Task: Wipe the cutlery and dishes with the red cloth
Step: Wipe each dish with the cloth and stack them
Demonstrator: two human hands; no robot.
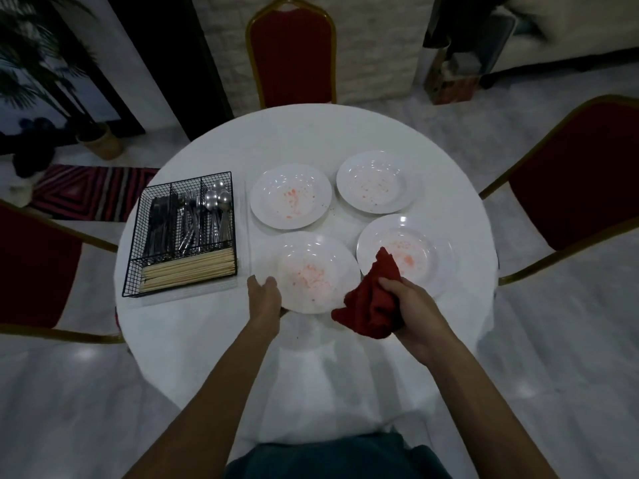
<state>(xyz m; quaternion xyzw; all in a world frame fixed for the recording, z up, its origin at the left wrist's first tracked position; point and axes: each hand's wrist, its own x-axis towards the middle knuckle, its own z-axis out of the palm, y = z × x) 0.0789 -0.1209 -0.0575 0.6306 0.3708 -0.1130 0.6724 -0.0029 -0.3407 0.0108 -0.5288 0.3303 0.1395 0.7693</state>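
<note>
Several white plates with orange-red stains lie on a round white table [193, 340]. My left hand [264, 299] grips the left rim of the near-left plate [316, 273], which looks slightly lifted at that side. My right hand [408, 305] holds a bunched red cloth [371, 305] over the gap between that plate and the near-right plate [411, 250]. Two more stained plates sit further back, one at the left [290, 197] and one at the right [378, 181]. A black wire caddy [183, 233] at the table's left holds knives, forks, spoons and wooden chopsticks.
Red chairs with gold frames stand at the far side [292, 50], the right [581, 188] and the left [31, 267] of the table. A potted plant [100, 140] and a striped rug [93, 191] are on the floor at the back left.
</note>
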